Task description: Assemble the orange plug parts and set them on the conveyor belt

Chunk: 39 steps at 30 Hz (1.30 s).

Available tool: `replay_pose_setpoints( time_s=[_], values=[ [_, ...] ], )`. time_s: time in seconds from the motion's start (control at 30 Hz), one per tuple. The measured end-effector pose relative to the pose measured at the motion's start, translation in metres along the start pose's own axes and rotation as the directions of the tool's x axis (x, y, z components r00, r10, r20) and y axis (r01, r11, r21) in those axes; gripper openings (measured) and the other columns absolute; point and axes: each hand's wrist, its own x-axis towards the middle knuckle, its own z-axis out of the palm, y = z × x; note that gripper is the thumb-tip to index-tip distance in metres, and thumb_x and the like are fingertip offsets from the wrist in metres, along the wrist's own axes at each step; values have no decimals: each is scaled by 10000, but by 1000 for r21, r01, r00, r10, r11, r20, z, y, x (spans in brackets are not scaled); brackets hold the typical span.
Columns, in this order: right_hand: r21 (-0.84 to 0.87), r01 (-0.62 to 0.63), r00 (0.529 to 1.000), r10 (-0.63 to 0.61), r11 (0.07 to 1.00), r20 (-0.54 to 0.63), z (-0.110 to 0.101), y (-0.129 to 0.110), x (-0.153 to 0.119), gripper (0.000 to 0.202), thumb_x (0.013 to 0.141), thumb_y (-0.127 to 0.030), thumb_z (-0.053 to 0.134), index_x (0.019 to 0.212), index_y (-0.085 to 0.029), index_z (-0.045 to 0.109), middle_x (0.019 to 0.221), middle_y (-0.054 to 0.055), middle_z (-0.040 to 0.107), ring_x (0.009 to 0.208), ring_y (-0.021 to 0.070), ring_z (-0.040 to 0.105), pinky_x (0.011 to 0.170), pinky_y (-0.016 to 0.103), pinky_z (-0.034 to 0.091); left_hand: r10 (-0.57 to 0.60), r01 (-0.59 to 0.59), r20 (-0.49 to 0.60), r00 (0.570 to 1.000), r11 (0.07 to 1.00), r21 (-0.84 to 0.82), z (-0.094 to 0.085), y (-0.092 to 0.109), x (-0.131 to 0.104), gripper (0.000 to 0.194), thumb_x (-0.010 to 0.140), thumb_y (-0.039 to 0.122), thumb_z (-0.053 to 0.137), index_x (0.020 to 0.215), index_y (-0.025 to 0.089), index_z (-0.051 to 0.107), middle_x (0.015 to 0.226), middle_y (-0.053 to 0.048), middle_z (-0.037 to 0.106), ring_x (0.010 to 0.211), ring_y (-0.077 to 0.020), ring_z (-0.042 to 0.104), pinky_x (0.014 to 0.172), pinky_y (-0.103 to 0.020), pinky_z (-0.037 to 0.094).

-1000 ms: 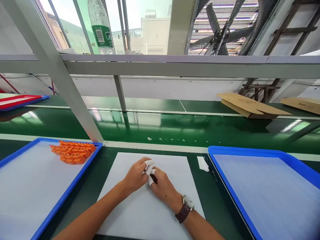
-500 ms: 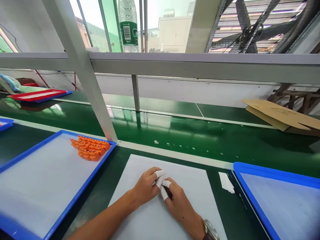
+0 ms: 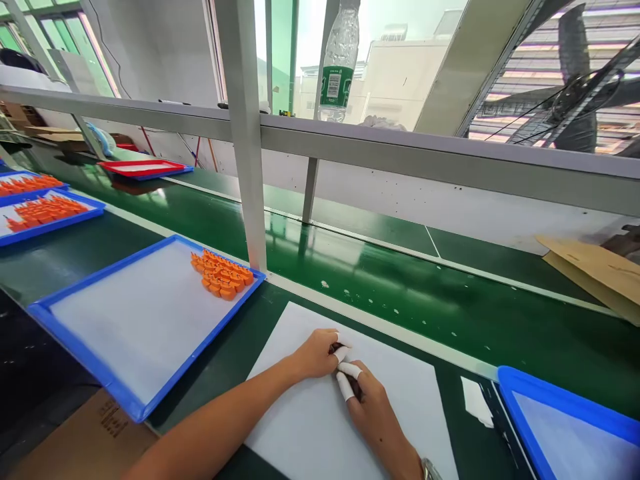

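My left hand [image 3: 320, 353] and my right hand [image 3: 369, 393] meet over a white sheet [image 3: 305, 427] on the green work surface. White coverings wrap the thumb and fingertips of both. The fingers are curled and pinched together at the tips, the two hands touching or nearly so. Whatever lies between the fingertips is too small or hidden to make out. A watch [image 3: 430, 469] sits on my right wrist. To the left, a blue-rimmed tray [image 3: 135, 320] bears a cluster of small orange pieces [image 3: 221, 275] in its far right corner.
Another blue-rimmed tray [image 3: 565, 400] stands at the right, beside a torn white scrap [image 3: 477, 401]. A grey metal post [image 3: 247, 147] rises behind the left tray. More trays of orange pieces [image 3: 45, 212] lie far left. A cardboard piece [image 3: 595, 273] rests on the green belt [image 3: 410, 293].
The view has swung left, so the left tray and farther trays show more fully. Both hands stay together over the sheet, with the left fingers slightly shifted.
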Motion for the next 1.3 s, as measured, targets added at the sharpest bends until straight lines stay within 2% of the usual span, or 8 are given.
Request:
replay_pose_setpoints(
  time_s=[0.13,0.3,0.53,0.63,0.77,1.0,1.3],
  values=[
    [-2,30,1000,-30,1000,-3,0,0,0,206,995,-213,478,1142,-250,618,917,55,629,687,192,559,610,328,471,-29,29,-4,1000,999,-40,-2,-2,1,244,814,155,604,997,202,758,896,-40,706,769,-165,627,706,-286,510],
    [-8,47,999,-47,999,-18,0,-1,3,213,993,-214,479,1150,-244,620,957,64,640,704,191,577,640,333,492,-91,92,16,996,988,-125,-5,-4,4,215,852,221,586,1002,175,733,961,-63,740,812,-181,688,694,-289,555],
    [-26,20,1000,-21,999,-12,-5,-10,7,225,983,-186,485,1128,-247,647,932,55,645,702,185,589,640,316,493,-131,131,13,991,983,-128,-7,-1,8,205,861,238,586,991,194,739,881,-45,738,741,-171,683,642,-283,555],
    [-38,-23,1000,22,999,-10,-7,-14,11,221,976,-187,491,1102,-249,661,897,42,642,696,183,571,653,316,485,-127,126,-5,992,987,-97,-7,-2,9,183,834,208,614,953,213,754,861,-36,728,766,-177,662,680,-294,549],
    [-46,-78,997,77,996,-25,-9,-17,17,206,965,-196,502,1058,-241,679,854,32,635,686,175,551,634,303,463,-98,98,8,995,992,-82,-7,-8,13,229,835,165,597,994,230,748,870,-30,714,787,-175,648,729,-311,546],
    [-78,-116,989,108,990,-100,-5,-21,18,191,959,-227,523,1032,-232,699,857,29,638,648,154,538,627,290,463,-42,47,51,998,994,-102,-7,-21,19,273,838,120,575,1053,213,715,992,-56,716,857,-176,663,781,-325,555],
    [-61,-132,982,122,989,-147,-2,-23,16,145,914,-207,594,999,-222,710,874,18,646,673,140,546,671,281,475,-32,42,81,996,991,-125,-7,-21,21,238,891,220,560,1083,198,698,986,-77,726,826,-190,691,732,-336,575]
  ],
)
